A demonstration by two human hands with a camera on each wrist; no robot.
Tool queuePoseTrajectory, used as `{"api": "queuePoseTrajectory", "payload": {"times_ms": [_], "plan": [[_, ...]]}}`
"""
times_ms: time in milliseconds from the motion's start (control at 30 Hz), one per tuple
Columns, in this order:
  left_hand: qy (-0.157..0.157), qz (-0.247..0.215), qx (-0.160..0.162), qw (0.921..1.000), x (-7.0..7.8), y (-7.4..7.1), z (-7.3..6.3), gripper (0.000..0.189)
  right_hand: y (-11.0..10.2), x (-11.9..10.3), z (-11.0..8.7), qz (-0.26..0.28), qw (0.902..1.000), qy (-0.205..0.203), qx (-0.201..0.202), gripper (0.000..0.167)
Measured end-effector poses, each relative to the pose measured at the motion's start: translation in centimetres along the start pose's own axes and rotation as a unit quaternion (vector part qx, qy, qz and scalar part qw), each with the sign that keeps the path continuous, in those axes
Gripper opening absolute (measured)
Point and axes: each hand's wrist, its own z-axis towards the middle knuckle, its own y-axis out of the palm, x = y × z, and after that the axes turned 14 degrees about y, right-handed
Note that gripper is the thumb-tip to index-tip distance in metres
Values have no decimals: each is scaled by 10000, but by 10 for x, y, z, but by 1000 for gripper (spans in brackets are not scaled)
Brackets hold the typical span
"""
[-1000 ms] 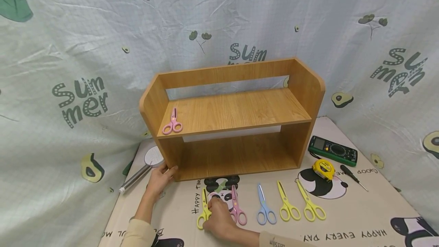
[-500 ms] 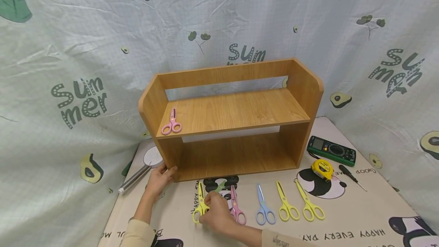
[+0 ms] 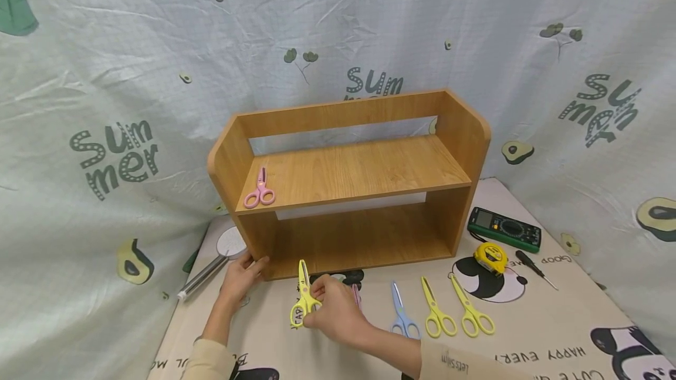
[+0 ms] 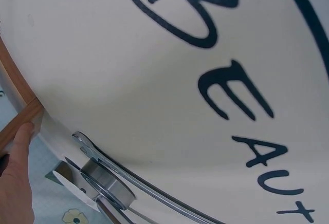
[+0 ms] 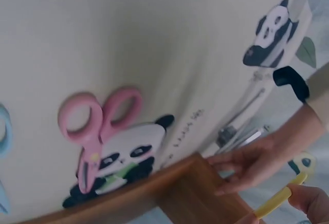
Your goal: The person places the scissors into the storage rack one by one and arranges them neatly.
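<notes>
Right hand (image 3: 338, 309) has shifted left and toward the wooden shelf (image 3: 348, 163) over the last second, carrying the held yellow scissors (image 3: 304, 293) from their place beside the pink pair on the table (image 3: 356, 295). Thumb and fingers pinch one handle loop; blades point away from the person, tip crossing the lower board's front edge in the head view. Scissors look lifted clear of the table (image 3: 274, 333). Left hand (image 3: 240, 277) unchanged: fingers rest against the shelf's lower left corner, holding nothing loose, probably steadying it. Pink scissors on the upper board (image 3: 261, 186), same place throughout. Reading: this pair seems picked up but not yet set down. Four pairs lie on the table: the pink, a blue (image 3: 399, 309) and two yellow (image 3: 434, 306), the pink partly hidden by the right hand.
</notes>
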Motion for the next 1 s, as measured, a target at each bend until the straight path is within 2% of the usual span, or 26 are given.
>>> {"api": "queuePoseTrajectory", "payload": {"times_ms": [133, 300, 633, 1000], "plan": [[1, 16, 14, 10000, 1, -1, 1, 65, -14, -15, -5, 87, 9998, 10, -160, 44], [14, 20, -17, 10000, 2, -2, 2, 66, -31, -35, -7, 298, 9985, -251, -385, 42], [-34, 60, -30, 10000, 3, -2, 1, 66, -60, -71, 0, 209, 9984, -500, -146, 41], [-111, 87, -56, 9999, 2, -1, 0, 67, -87, -111, 19, 95, 9984, -552, -79, 41]]}}
